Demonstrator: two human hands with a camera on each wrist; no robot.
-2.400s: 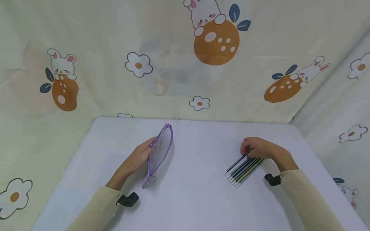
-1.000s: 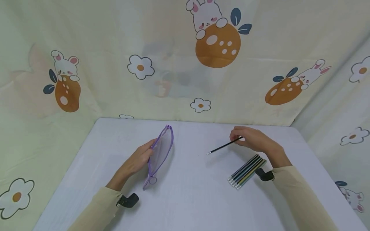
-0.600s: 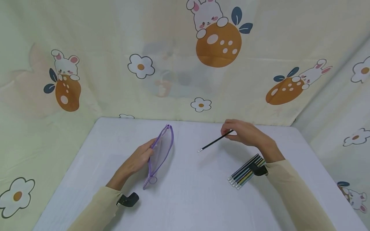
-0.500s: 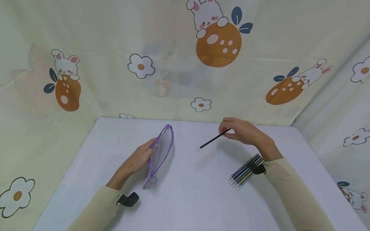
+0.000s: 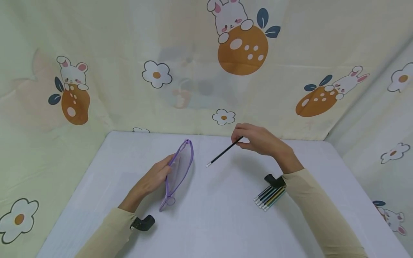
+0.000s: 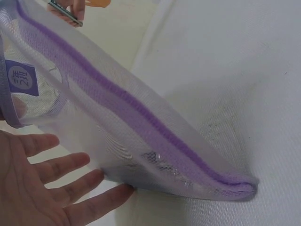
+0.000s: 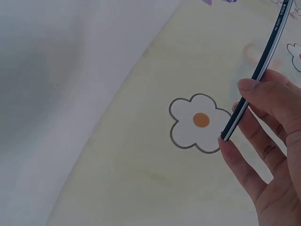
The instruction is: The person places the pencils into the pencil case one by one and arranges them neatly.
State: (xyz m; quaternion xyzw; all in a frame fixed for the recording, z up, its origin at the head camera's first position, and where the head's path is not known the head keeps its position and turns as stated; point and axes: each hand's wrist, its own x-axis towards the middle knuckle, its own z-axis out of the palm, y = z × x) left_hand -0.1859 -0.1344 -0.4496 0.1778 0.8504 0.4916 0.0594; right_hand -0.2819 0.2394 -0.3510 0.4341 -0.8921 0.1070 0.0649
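Observation:
My left hand (image 5: 156,177) holds a translucent mesh pouch (image 5: 180,168) with purple edging by its left side. The pouch stands on its edge, its mouth parted, a ring near its lower end. In the left wrist view, the purple zip band (image 6: 136,113) runs along the mesh, and spread fingers (image 6: 70,165) lie against its outside. My right hand (image 5: 259,139) pinches a dark pencil (image 5: 224,152) above the table, white eraser end slanting down towards the pouch. In the right wrist view, thumb and fingers grip the pencil (image 7: 270,47) near its other end.
Several more pencils (image 5: 269,198) lie side by side on the white table (image 5: 219,222), partly hidden by the right wrist camera (image 5: 274,181). A patterned cloth (image 5: 190,89) hangs behind the table and along its sides.
My right hand took one pencil from the row, lifted it and carried it left and away from me, nearing the pouch. The left hand and pouch have stayed in place.

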